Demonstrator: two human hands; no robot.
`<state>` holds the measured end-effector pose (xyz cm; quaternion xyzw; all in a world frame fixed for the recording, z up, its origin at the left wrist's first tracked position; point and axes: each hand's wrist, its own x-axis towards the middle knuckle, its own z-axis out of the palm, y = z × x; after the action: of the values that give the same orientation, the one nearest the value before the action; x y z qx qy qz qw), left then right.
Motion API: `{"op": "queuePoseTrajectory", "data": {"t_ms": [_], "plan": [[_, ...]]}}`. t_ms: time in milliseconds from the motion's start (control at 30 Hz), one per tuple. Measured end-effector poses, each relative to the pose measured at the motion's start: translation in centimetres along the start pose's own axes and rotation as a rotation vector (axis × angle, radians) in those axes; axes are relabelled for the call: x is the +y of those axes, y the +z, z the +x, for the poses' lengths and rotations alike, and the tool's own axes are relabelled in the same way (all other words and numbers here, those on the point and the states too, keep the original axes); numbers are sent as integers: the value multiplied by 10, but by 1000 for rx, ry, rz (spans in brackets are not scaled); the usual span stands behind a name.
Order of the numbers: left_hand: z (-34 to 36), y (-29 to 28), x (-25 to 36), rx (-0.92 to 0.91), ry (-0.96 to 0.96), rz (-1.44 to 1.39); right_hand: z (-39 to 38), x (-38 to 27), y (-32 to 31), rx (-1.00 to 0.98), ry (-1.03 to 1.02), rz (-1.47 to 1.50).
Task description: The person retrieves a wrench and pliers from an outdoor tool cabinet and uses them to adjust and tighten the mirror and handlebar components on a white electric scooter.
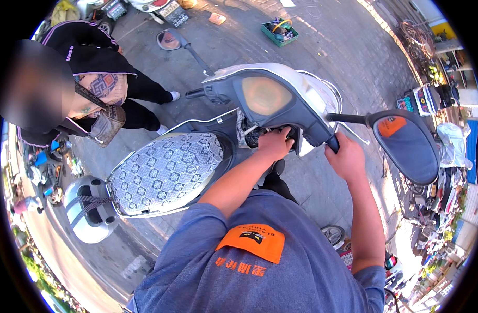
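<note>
A white and grey scooter (280, 70) stands before me, its round instrument panel (265, 96) facing up. My right hand (347, 155) is closed round the black right handlebar grip (332, 142). My left hand (274, 144) reaches to the dark opening (253, 136) below the panel, where some wiring or parts show. Its fingers are curled at the opening, and what they hold is hidden. The left handlebar grip (195, 93) is free of any hand. A patterned grey cover lies over the seat (168, 169).
A person (93, 68) in a dark jacket stands on the scooter's far left. Mirrors (406, 146) stick out from the handlebar. Behind the seat sits a silver top box (90, 208). A green basket of things (279, 32) rests on the pavement ahead; parked scooters (166, 10) line the edge.
</note>
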<state>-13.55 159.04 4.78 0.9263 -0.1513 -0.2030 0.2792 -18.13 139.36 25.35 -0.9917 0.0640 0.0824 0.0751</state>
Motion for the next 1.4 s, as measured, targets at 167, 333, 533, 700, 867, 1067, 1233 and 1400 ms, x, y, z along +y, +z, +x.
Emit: {"op": "queuePoseTrajectory", "data": {"t_ms": [167, 333, 533, 700, 867, 1067, 1233, 1400], "plan": [[-60, -67, -92, 394, 1, -355, -7, -2, 5, 275, -144, -62], [-50, -175, -202, 781, -28, 140, -7, -18, -4, 419, -189, -188], [5, -195, -232, 397, 101, 178, 1, -7, 4, 260, -124, -189], [18, -190, -233, 382, 61, 213, -1, -6, 6, 243, -90, -201], [17, -187, -237, 394, 69, 201, -1, -10, 0, 211, -76, -178], [7, -175, -221, 453, 5, 126, -3, -7, -3, 272, -5, -83], [-40, -118, -178, 679, 39, -171, -3, -12, -1, 109, 126, -225], [-87, -56, -85, 88, 68, -722, -2, -10, -7, 48, 130, -177]]}}
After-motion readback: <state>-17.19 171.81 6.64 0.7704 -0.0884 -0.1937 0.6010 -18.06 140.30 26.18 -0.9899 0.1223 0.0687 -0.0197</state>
